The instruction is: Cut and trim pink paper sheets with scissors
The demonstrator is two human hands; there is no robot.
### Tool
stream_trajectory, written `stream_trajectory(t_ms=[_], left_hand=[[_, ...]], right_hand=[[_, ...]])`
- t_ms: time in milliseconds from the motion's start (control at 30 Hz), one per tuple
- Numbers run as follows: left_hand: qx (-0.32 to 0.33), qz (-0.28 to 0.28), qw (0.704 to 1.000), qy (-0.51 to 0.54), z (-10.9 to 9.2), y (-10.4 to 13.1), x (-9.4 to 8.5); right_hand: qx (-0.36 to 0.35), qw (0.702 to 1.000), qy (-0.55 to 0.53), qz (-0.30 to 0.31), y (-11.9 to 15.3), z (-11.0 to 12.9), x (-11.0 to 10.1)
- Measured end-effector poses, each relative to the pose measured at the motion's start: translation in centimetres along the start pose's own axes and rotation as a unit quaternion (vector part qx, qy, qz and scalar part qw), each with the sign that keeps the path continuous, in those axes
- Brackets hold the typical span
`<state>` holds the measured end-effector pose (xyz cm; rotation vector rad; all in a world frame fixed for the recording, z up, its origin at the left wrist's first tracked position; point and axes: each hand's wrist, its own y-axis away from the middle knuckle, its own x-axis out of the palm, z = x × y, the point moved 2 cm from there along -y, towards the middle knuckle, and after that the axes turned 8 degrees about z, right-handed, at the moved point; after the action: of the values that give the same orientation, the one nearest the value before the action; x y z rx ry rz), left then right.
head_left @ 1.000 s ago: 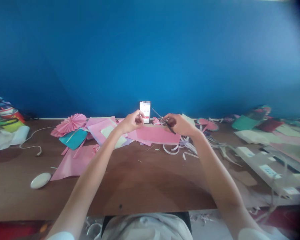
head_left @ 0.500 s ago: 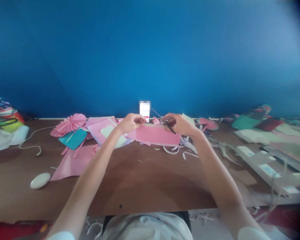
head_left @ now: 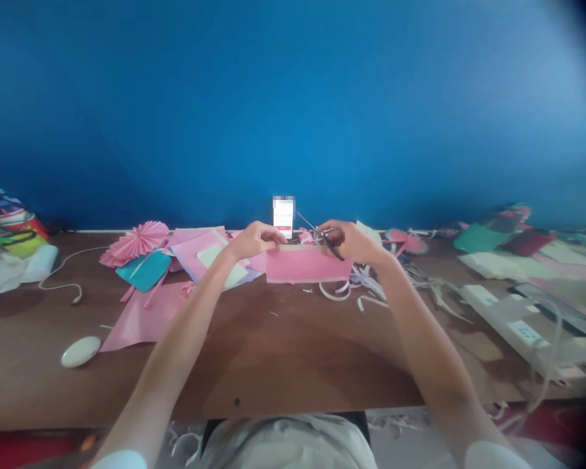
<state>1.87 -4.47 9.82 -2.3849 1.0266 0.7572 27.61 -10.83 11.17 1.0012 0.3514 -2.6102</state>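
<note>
A pink rectangle of paper hangs upright between my two hands over the far part of the table, with a paler strip along its top. My left hand pinches its upper left corner between thumb and fingers. In my right hand are dark-handled scissors, their blades pointing up and left. That hand also sits against the paper's upper right end; whether its fingers grip the paper too, I cannot make out. Right behind the paper stands a phone with a lit screen.
Pink and pale sheets, a pleated pink paper fan and a teal piece lie left. A white oval object rests nearer. White paper strips curl beside my right forearm. Right are a power strip and cables.
The pink paper has swung from slanting to hanging nearly square, its lower left part shifting right. Both hands stay almost in place, still holding the paper and the scissors.
</note>
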Motion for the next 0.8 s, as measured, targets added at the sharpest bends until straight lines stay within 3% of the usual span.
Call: stream_trajectory(t_ms=[167,433,633,800], left_hand=[[0.014,0.024,1.0,0.001,-0.26,0.1,0.11],[0.008,0.017,1.0,-0.025,-0.31,0.11,0.4],[-0.035,0.016,0.999,-0.028,-0.16,0.37,0.41],[-0.016,0.048,0.999,-0.016,-1.0,0.55,0.47]], right_hand=[[0.004,1.0,-0.007,0.005,-0.03,-0.32,0.03],[0.003,1.0,-0.003,0.015,0.11,0.07,0.01],[0.002,1.0,-0.001,0.025,0.19,0.44,-0.01],[0.005,0.999,0.005,0.035,0.11,0.51,0.21]])
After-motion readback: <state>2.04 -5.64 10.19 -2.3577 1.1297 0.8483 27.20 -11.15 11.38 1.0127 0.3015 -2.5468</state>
